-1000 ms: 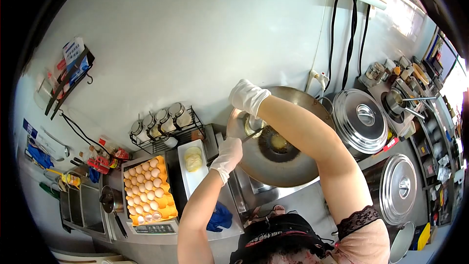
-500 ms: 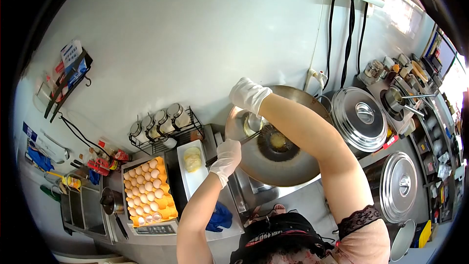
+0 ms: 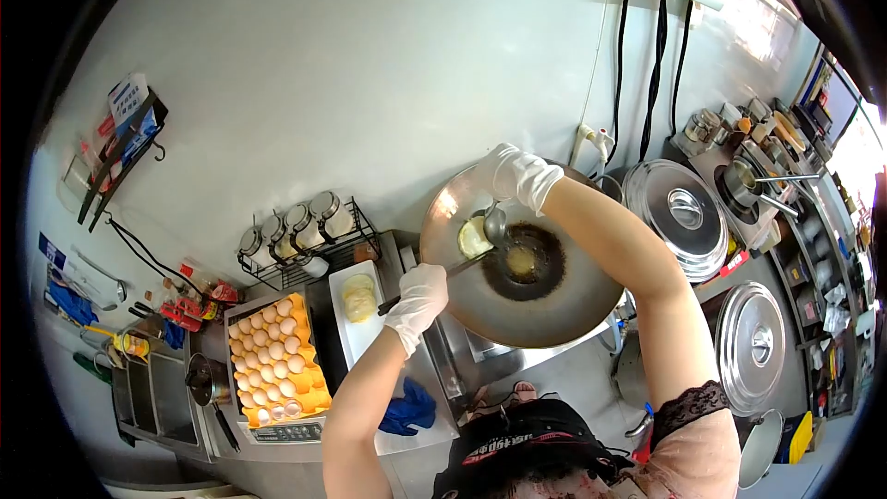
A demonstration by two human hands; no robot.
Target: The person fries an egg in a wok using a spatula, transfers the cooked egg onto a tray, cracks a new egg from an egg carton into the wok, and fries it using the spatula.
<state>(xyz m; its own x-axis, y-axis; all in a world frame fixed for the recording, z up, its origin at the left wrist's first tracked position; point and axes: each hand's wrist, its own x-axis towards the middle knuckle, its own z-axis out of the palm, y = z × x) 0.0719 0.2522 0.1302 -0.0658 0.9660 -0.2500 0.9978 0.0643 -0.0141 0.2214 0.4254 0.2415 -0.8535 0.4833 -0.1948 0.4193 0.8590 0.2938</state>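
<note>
A wide steel wok has dark oil at its bottom, with a small yellowish piece in it. On its left wall lies a pale yellow-white half-round piece of food, like a folded egg. My gloved left hand grips a dark-handled cooking tool; its far end reaches into the wok, and its shape is unclear. My gloved right hand is closed over the wok's far rim. Just below it is a metal ladle, its bowl beside the food and its handle mostly hidden by the hand.
Left of the wok are a white tray with pale yellow food, an orange carton of eggs and a rack of jars. Lidded steel pots stand to the right. A blue cloth lies near the front edge.
My right hand and the ladle have moved right, uncovering more of the half-round piece on the wok wall. My left hand has shifted slightly left, still gripping the tool.
</note>
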